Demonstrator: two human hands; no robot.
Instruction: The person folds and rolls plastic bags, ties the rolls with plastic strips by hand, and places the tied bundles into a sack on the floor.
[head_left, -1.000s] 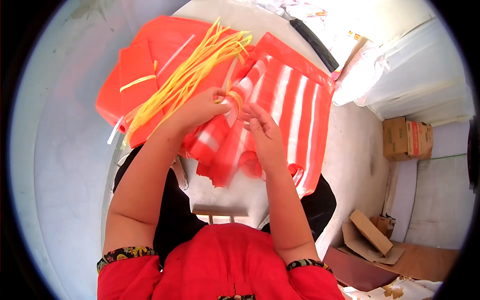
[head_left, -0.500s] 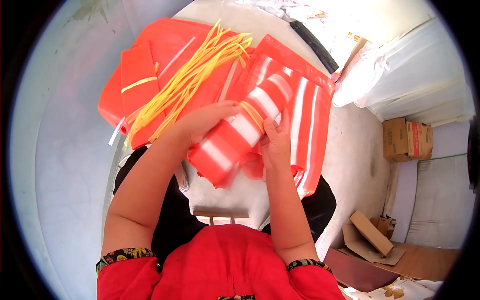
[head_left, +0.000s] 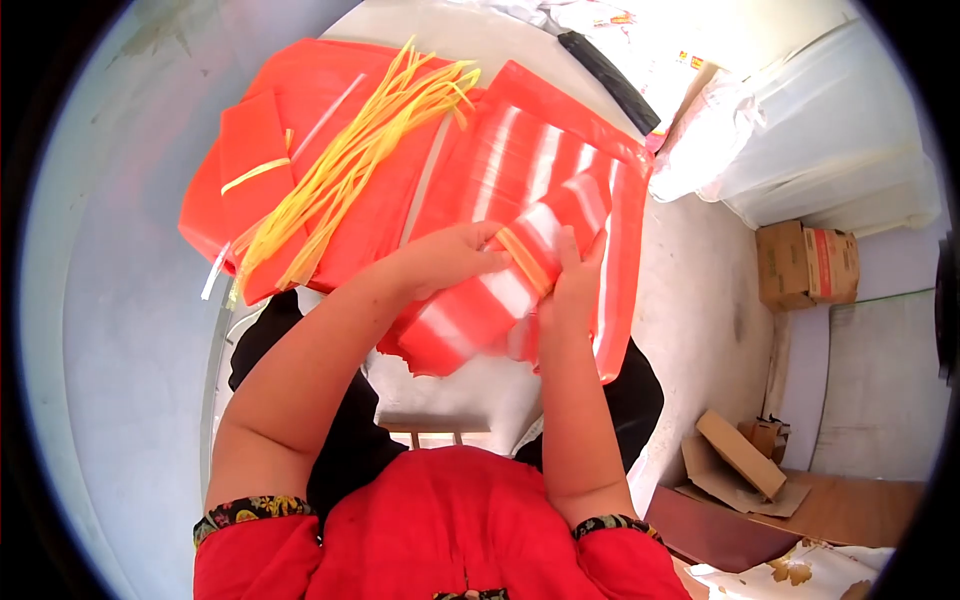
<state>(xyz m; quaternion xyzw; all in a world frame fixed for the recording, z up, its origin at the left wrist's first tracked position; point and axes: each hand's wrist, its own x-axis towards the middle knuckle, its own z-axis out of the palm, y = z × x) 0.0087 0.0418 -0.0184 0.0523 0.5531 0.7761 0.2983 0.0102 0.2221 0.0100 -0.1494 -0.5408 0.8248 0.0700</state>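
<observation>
Both my hands grip a folded bundle of red-and-white striped plastic bags (head_left: 462,322), held tilted above my lap. A yellow tie (head_left: 526,262) runs around its middle. My left hand (head_left: 452,262) is closed on the bundle's near left side, thumb and fingertips beside the tie. My right hand (head_left: 572,278) closes on the right edge, its thumb up next to the tie. Under and behind the bundle lies a stack of striped plastic bags (head_left: 515,135). Loose yellow strips (head_left: 350,170) lie across a red plastic stack (head_left: 290,75) to the left.
A smaller folded red bundle (head_left: 250,145) with a yellow tie rests at the far left. Beyond the stacks is a black bar-like object (head_left: 610,80). Cardboard boxes (head_left: 790,265) stand on the right, and a flattened carton (head_left: 740,465) lies lower right.
The bundle has shifted a little to the right and tilted, with both hands moving along. My left fingers now sit closer to the yellow tie. The whole view has shifted slightly.
</observation>
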